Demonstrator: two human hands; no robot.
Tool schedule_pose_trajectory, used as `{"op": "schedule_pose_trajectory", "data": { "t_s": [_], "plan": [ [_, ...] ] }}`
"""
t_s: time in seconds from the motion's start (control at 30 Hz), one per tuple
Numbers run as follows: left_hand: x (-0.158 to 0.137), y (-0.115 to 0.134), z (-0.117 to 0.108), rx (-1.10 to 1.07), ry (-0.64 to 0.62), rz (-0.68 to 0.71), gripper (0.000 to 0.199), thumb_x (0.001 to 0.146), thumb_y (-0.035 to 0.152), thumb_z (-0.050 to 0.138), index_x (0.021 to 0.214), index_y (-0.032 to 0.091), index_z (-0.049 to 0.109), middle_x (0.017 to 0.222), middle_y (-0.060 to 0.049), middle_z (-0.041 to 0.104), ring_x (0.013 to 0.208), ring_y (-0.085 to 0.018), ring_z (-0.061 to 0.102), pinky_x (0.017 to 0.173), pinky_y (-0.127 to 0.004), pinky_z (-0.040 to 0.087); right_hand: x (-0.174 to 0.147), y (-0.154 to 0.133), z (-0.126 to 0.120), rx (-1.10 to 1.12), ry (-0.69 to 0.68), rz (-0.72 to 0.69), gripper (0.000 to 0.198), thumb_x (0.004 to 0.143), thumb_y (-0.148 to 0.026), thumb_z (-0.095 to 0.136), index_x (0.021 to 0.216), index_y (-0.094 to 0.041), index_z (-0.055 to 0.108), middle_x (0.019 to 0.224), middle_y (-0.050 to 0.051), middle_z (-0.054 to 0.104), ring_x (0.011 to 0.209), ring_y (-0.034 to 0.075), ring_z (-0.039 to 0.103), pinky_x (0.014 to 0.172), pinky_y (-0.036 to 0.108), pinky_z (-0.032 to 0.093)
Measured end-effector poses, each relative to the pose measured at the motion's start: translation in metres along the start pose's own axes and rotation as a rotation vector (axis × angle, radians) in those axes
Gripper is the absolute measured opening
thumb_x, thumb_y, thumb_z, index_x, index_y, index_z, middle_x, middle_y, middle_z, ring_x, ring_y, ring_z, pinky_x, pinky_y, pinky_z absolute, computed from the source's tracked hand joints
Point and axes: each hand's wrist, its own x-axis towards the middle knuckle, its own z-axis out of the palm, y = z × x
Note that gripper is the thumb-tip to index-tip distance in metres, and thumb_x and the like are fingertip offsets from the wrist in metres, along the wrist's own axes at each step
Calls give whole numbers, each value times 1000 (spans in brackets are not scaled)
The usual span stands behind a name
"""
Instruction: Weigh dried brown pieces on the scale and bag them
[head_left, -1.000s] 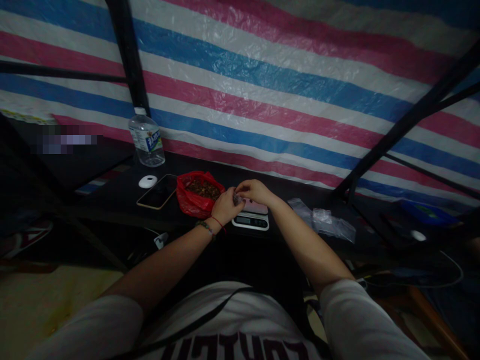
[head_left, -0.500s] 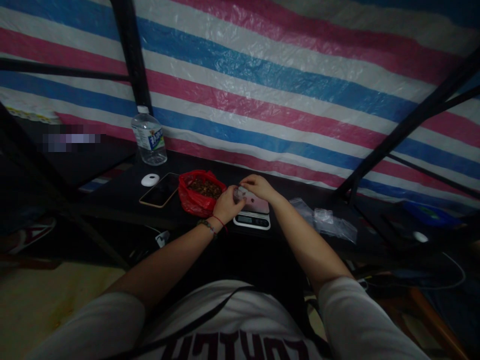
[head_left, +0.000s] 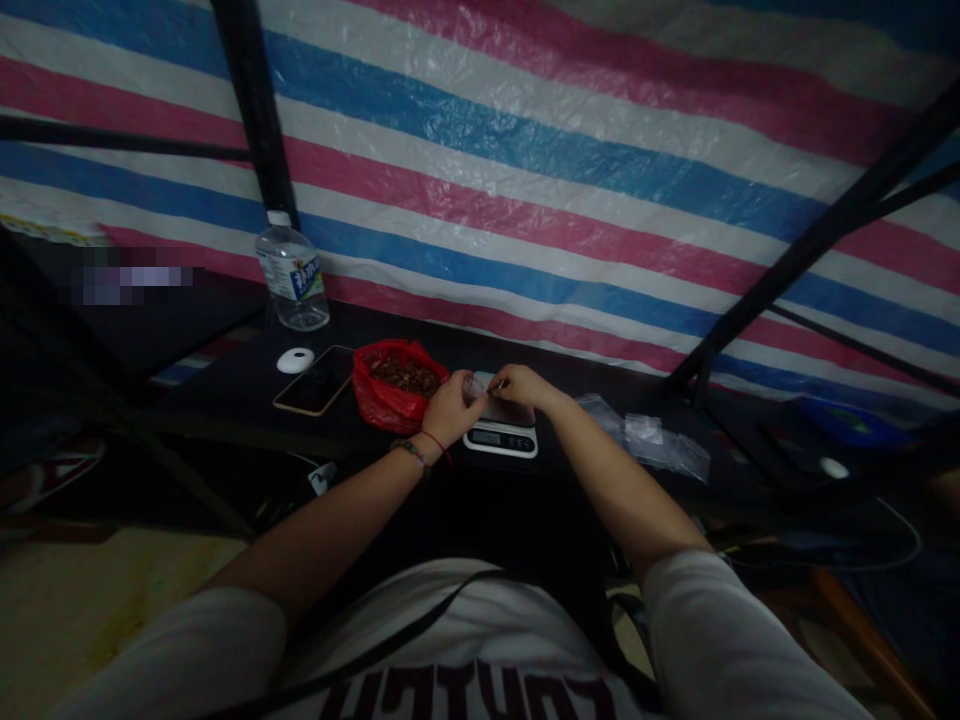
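Observation:
My left hand (head_left: 453, 405) is closed on a small clear plastic bag (head_left: 472, 387), held over the left part of a digital kitchen scale (head_left: 501, 440). My right hand (head_left: 523, 386) pinches a small dark piece, too small to name, close to the bag's mouth. Under both hands lies the scale's shiny pan (head_left: 514, 412); its display faces me, but the reading is not legible. Just left of the scale sits an open red plastic bag (head_left: 382, 402) full of brown, dried-looking bits (head_left: 409, 376), close beside my left hand.
To the left are a phone (head_left: 319, 383), a white rounded case (head_left: 295, 361) and a clear plastic bottle (head_left: 292, 275). Clear plastic bags (head_left: 660, 445) lie at right. Dark metal posts (head_left: 259, 110) and a striped plastic sheet (head_left: 525, 190) stand around the black desk (head_left: 225, 400).
My right hand has drawn back slightly and lower from the bag's top edge and now pinches a dark piece. Small dark spots seen on the scale pan earlier no longer show there.

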Motion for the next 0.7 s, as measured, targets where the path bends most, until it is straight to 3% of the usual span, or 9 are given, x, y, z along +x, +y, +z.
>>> {"op": "schedule_pose_trajectory", "data": {
  "t_s": [0.17,0.5,0.6,0.7],
  "plan": [
    [0,0,1,14,3,8,44,80,35,56,118,14,51,101,-11,65,91,-22,63,81,-33,50,-16,-1,-8,52,-44,-14,22,76,-26,63,93,-17,74,87,5,71,79,16,62,71,22,43],
    [0,-1,2,14,-1,3,43,80,38,56,116,15,51,99,-10,65,90,-22,64,80,-32,50,-7,-5,-6,-111,-73,-39,19,73,-14,60,86,-16,74,81,5,71,73,15,61,66,22,41],
    [0,0,1,13,-2,12,42,80,37,56,115,15,52,100,-10,65,90,-22,64,79,-32,50,-5,-6,-7,-111,-20,-39,18,72,-14,60,85,-15,74,83,7,71,74,16,61,67,23,41],
    [0,2,0,27,-8,18,42,79,35,57,115,15,51,103,-11,64,91,-22,63,80,-32,50,-4,-11,-11,40,92,14,20,72,-13,62,89,-15,73,88,6,71,78,15,63,70,22,44]
  ]
}}
